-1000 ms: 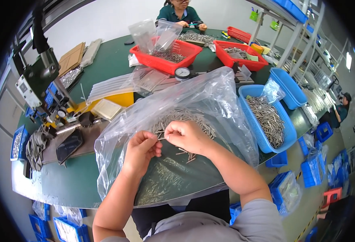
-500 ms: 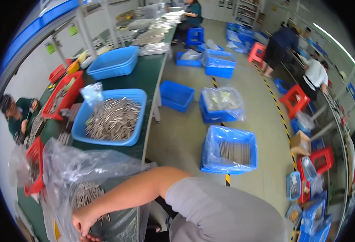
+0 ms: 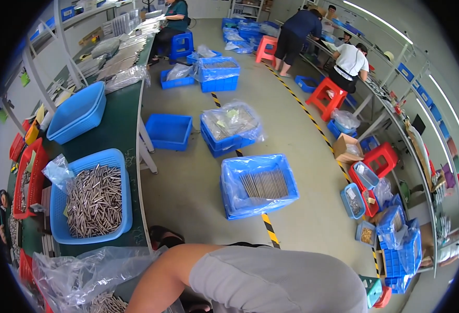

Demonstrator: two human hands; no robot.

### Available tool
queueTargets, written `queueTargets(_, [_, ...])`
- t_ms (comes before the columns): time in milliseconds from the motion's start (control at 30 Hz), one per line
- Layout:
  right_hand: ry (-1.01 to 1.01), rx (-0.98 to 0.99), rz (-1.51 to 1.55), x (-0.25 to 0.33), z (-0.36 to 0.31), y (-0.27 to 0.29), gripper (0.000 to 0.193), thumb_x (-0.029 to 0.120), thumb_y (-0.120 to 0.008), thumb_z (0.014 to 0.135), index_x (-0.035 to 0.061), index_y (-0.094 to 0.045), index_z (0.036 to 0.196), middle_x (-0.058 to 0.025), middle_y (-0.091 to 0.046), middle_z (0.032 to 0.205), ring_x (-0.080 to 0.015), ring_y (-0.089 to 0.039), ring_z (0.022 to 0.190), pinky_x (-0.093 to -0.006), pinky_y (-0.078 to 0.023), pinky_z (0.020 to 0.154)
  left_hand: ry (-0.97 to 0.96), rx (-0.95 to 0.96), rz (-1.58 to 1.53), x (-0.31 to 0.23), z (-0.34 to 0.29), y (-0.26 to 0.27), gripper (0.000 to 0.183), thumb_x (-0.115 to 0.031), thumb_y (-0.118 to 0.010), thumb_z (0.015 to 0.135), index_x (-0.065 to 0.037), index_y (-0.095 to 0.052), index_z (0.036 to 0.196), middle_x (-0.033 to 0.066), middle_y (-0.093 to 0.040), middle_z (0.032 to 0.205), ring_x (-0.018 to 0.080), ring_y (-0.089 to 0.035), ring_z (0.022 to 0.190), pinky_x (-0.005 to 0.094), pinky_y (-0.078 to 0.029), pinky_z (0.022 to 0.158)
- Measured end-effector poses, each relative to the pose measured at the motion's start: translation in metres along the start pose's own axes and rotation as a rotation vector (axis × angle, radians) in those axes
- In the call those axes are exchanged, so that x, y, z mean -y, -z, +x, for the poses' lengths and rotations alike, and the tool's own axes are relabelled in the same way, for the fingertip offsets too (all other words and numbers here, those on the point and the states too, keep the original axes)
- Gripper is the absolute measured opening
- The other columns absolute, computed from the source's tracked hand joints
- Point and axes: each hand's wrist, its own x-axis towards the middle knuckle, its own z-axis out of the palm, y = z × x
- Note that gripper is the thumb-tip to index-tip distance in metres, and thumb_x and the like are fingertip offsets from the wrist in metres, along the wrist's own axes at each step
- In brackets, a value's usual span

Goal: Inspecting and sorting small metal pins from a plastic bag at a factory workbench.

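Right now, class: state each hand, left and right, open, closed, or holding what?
Left hand: out of view.
Right hand: out of view; only the forearm shows, reaching toward the clear plastic bag.

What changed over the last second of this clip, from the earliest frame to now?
The head turned right, away from the bench toward the floor aisle. Both hands, earlier picking thin metal pins in the clear plastic bag, have left view; only the right upper arm in a grey sleeve shows. The blue basket of metal rods stayed on the green bench.

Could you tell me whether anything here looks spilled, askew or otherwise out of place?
Nothing looks spilled. The metal pins lie inside their blue basket on the green table, and the blue floor crate sits upright, plastic-lined.
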Motion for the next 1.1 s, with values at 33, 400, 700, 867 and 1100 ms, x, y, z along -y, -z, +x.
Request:
queueTargets(33, [-0.023, -0.01, -0.01, -0.002, -0.019, 0.009, 0.034, 0.035, -0.058, 0.084, 0.0029, -0.068, 0.089, -0.0149, -0.067, 0.087, -0.0358, -0.062, 0.08, -0.0459, -0.047, 0.064, 0.017, 0.014, 0.036, 0.007, 0.003, 0.004, 0.02, -0.02, -0.056, 0.088, -0.006, -0.06, 0.102, 0.0078, -0.062, 0.093, 0.0166, -0.058, 0.076, 0.0272, -0.047, 0.061])
queueTargets(400, [-0.056, 0.112, -0.296, 0.014, -0.031, -0.007, 0.029, 0.028, -0.052, 0.086, 0.0039, -0.067, 0.093, -0.0143, -0.066, 0.085, -0.0342, -0.062, 0.077, -0.0459, -0.048, 0.063, -0.09, 1.443, -0.67, 0.045, 0.094, 0.058, 0.021, -0.031, -0.052, 0.09, -0.013, -0.059, 0.083, 0.0053, -0.06, 0.069, 0.0179, -0.053, 0.065, 0.0293, -0.044, 0.06])
queueTargets(700, [-0.064, 0.148, -0.563, 0.03, -0.03, -0.002, 0.026, 0.021, -0.047, 0.088, 0.0047, -0.065, 0.096, -0.0138, -0.065, 0.083, -0.0329, -0.061, 0.075, -0.0459, -0.048, 0.062, 0.008, -0.003, 0.134, 0.016, 0.03, 0.024, 0.022, -0.03, -0.052, 0.09, -0.011, -0.058, 0.08, 0.0059, -0.059, 0.07, 0.0169, -0.051, 0.062, 0.0294, -0.043, 0.06])
queueTargets(867, [-0.219, 0.396, -0.552, 0.03, -0.006, 0.004, 0.023, 0.019, -0.046, 0.088, 0.0053, -0.063, 0.092, -0.0142, -0.062, 0.07, -0.0345, -0.06, 0.065, -0.0475, -0.045, 0.054, 0.002, -0.034, 0.073, -0.008, 0.002, 0.008, 0.028, -0.03, -0.051, 0.091, -0.01, -0.058, 0.073, 0.0056, -0.059, 0.071, 0.0172, -0.049, 0.062, 0.0303, -0.041, 0.059])
queueTargets(1100, [-0.039, 0.088, -0.387, -0.003, -0.026, -0.013, 0.024, 0.021, -0.051, 0.084, 0.0065, -0.065, 0.071, -0.0167, -0.061, 0.063, -0.0371, -0.059, 0.059, -0.0503, -0.045, 0.051, -0.014, -0.028, 0.268, 0.0, 0.003, -0.006, 0.028, -0.033, -0.05, 0.092, -0.01, -0.06, 0.077, 0.0044, -0.058, 0.069, 0.0168, -0.05, 0.064, 0.0293, -0.042, 0.062])
